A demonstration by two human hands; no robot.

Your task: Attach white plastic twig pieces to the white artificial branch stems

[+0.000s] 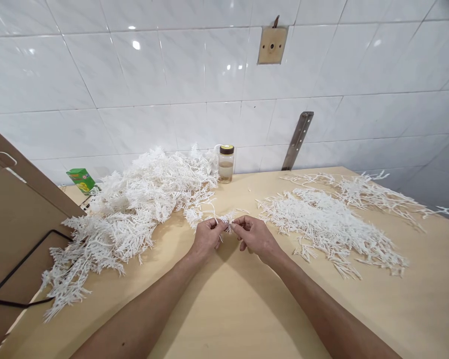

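Both hands meet at the middle of the table, over a small white artificial sprig [229, 218]. My left hand [208, 236] pinches it between thumb and forefinger, and a thin white stem rises beside that thumb. From the other side my right hand [256, 236] is closed on the same sprig, thumb against forefinger. The fingers hide most of the piece where they grip. To the left spreads a large heap of bushy white artificial branches [145, 194]. On the right lies a flatter pile of white sprigs [333, 227], with bare white stems [374, 192] behind it.
A jar with a dark lid [226, 164] stands at the back beside the heap, near a green box [81, 180] farther left. A brown cardboard panel [26, 214] and a black wire frame [18, 264] flank the left edge. A tiled wall [194, 70] closes off the back.
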